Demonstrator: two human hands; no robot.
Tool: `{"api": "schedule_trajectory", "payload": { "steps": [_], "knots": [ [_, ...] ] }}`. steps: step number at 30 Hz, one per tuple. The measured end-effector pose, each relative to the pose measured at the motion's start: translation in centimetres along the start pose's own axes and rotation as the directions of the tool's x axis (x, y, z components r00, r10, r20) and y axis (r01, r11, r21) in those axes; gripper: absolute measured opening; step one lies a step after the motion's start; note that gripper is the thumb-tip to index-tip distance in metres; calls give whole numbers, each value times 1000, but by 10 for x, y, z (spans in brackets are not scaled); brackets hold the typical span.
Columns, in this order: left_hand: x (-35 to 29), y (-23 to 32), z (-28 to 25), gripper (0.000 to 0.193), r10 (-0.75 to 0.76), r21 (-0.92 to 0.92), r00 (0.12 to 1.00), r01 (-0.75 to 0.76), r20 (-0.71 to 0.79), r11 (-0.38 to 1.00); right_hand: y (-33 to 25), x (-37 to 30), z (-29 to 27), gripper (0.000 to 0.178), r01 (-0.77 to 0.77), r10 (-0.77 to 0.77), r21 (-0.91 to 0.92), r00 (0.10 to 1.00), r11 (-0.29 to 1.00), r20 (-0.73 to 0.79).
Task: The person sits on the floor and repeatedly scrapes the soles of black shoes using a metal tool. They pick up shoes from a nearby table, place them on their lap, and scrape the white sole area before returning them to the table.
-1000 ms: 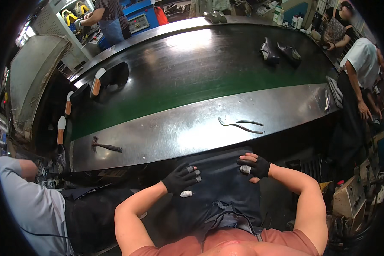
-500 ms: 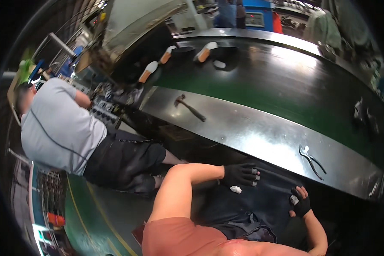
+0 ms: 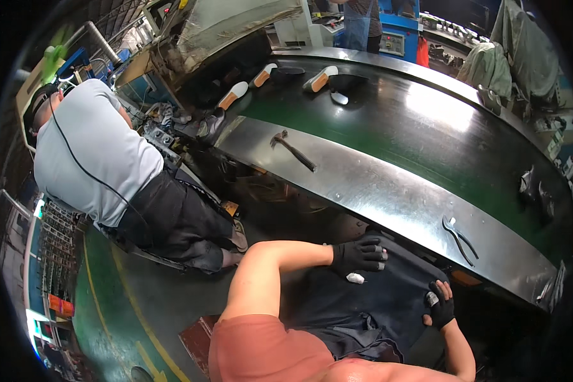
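My left hand, in a black fingerless glove, lies spread on the dark cloth over my lap. A white wrapping covers its thumb tip. My right hand, gloved alike, rests at the right edge of that cloth with its fingers apart and nothing in them. White wrapping shows on a digit there too. Beyond the right hand, pincers with dark handles lie on the metal ledge. A claw hammer lies farther left on that ledge, away from both hands.
Past the ledge runs a dark green conveyor belt. On its far left are shoes with white and tan soles. Dark shoes sit at its right end. To my left a person in a grey shirt bends over a workbench.
My view has shifted slightly, so the ledge, tools and belt appear a little moved. Both hands keep their places on the cloth. The person at left is bent over as before.
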State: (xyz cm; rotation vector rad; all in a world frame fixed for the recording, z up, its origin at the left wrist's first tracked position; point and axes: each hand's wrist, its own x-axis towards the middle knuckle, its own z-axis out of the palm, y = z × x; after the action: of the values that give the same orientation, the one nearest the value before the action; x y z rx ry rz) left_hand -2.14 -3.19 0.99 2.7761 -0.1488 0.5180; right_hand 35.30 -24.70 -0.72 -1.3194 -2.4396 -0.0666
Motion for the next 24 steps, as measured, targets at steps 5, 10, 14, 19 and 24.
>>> {"api": "schedule_trajectory", "payload": {
  "steps": [5,10,14,19,24],
  "knots": [
    [-2,28,25,61,-661,-255,715,611,-228,749,-29,-7,-12,55,-48,48,-4,997,999,-57],
    [4,-3,58,43,-910,-633,404,682,-90,365,-57,24,-34,32,-227,244,151,964,962,-108],
    [70,-29,25,24,-874,-768,430,474,-224,430,-35,87,-28,8,-491,677,554,711,672,-191],
    [173,-53,-45,31,-796,-975,565,-93,-218,201,4,221,-59,20,-59,701,865,616,497,-361],
    [218,-47,-114,24,-635,-905,646,-279,-423,320,-15,276,-101,22,180,597,818,600,547,-532]
  ]
}}
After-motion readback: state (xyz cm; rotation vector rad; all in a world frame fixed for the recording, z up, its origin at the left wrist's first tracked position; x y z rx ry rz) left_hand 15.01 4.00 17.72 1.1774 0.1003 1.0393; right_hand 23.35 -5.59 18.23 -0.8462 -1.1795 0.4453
